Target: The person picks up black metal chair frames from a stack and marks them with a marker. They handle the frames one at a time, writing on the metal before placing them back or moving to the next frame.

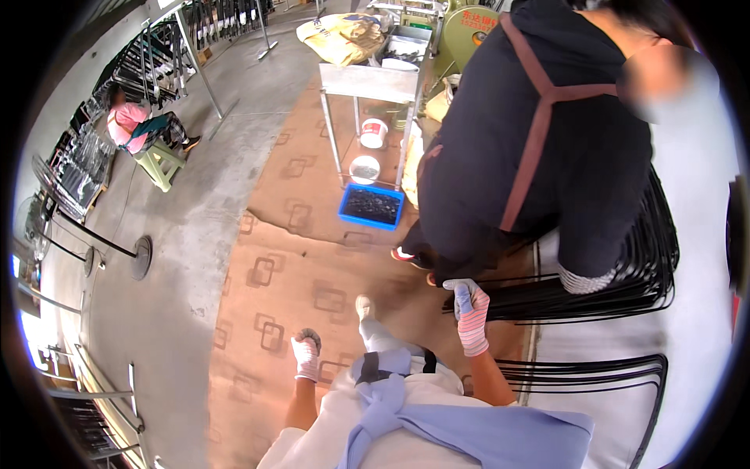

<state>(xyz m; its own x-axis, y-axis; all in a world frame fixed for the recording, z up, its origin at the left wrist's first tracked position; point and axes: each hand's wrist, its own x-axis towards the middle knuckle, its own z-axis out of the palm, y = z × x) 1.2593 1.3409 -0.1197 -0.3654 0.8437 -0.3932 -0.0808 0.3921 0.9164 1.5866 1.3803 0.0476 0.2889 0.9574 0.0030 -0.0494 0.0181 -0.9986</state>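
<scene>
Both my hands wear striped knit gloves with grey palms or fingertips. Low beside my left leg hangs my left hand [307,353], its fingers curled in, with nothing showing in them. Raised in front of my right side is my right hand [472,314], fingers bent together toward the left; whether they hold anything is hidden. Just beyond it lies a stack of bent black rods [539,301], whose near ends pass close to my glove. A co-worker in a dark top with brown straps [539,141] bends over that stack, one patterned cuff [587,280] against the rods.
More bent black rods [594,367] lie on the white surface [562,414] at my right. Ahead stand a metal stand [369,82], white buckets [364,169] and a blue bin [342,209] of dark parts. Brown patterned matting [269,273] covers the floor. Another person [129,121] sits far left near fans.
</scene>
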